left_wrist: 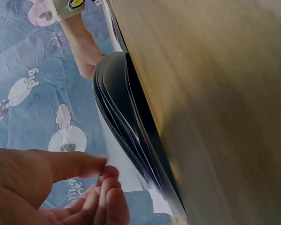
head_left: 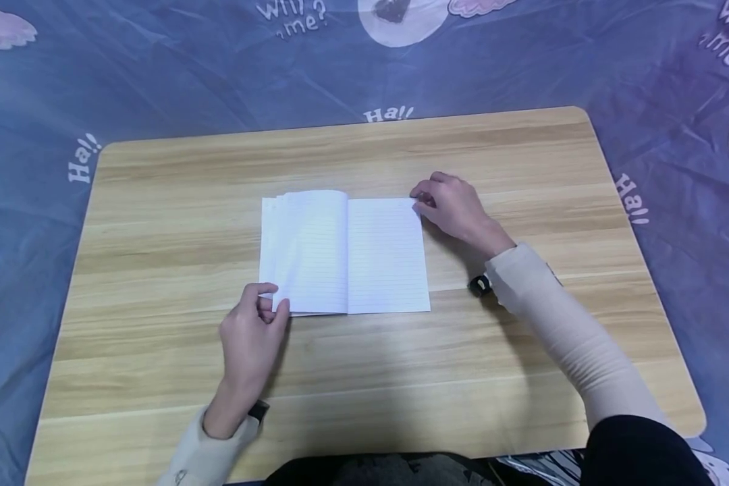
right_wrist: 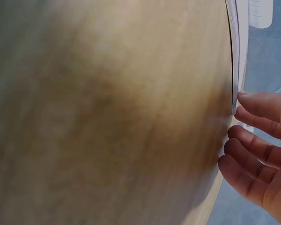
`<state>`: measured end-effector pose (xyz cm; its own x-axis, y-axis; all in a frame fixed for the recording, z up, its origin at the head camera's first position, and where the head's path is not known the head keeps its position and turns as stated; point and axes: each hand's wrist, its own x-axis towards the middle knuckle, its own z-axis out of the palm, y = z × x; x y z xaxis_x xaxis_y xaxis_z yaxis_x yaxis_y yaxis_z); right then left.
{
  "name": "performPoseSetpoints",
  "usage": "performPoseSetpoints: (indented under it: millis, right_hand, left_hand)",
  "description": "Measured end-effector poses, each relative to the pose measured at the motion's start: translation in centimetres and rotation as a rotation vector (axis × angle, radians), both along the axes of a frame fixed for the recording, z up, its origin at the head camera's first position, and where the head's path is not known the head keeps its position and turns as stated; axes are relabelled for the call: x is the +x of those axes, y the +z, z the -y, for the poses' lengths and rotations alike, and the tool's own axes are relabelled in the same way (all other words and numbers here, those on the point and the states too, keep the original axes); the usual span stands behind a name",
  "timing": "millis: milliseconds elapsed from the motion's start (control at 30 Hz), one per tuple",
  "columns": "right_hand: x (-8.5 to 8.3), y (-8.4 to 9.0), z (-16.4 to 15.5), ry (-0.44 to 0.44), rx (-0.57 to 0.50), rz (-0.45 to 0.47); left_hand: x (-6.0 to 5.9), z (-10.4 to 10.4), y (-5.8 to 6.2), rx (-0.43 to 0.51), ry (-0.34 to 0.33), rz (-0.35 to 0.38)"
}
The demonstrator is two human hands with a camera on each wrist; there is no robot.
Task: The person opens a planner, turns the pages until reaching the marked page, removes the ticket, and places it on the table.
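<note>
An open notebook (head_left: 389, 256) with lined white pages lies on the wooden table. Several of its left-hand leaves (head_left: 310, 250) arch up, and their loose edges fan out in the left wrist view. At the lower left corner, my left hand (head_left: 252, 331) pinches a page (left_wrist: 124, 171) between thumb and fingers. My right hand (head_left: 455, 206) holds the upper right corner, its thumb on the top page and its index finger at the edge. In the right wrist view that hand's other fingers (right_wrist: 243, 178) are curved beside the notebook's edge.
The light wooden table (head_left: 352, 378) has rounded corners. Blue printed fabric (head_left: 188, 74) surrounds it on the far side and both flanks. Dark straps show at both wrists, with a small black device (head_left: 479, 286) beneath the right one.
</note>
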<state>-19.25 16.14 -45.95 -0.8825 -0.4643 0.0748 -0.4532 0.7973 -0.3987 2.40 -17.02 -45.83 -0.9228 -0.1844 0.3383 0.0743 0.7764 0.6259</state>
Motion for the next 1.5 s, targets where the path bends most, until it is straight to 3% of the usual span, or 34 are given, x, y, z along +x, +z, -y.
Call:
performPoseSetpoints:
  millis: [367,433,767,1067,1500]
  right_hand:
    - [-0.1,-0.3,0.0,0.045,0.032,-0.086]
    - [-0.1,-0.4,0.1,0.05,0.03,-0.097]
    - [0.0,-0.4,0.2,0.048,0.003,-0.106]
    - [0.3,-0.2,0.2,-0.001,-0.069,-0.043]
    - [0.3,0.0,-0.1,0.016,-0.05,-0.078]
  left_hand:
    - [-1.2,0.3,-0.1,-0.082,-0.062,0.306]
    - [-1.2,0.2,-0.2,-0.09,-0.081,0.334]
    - [-1.2,0.0,-0.5,-0.194,-0.214,0.317]
    - [-0.9,-0.2,-0.4,-0.219,-0.212,0.329]
    - [-0.7,-0.6,-0.4,-0.222,-0.197,0.372]
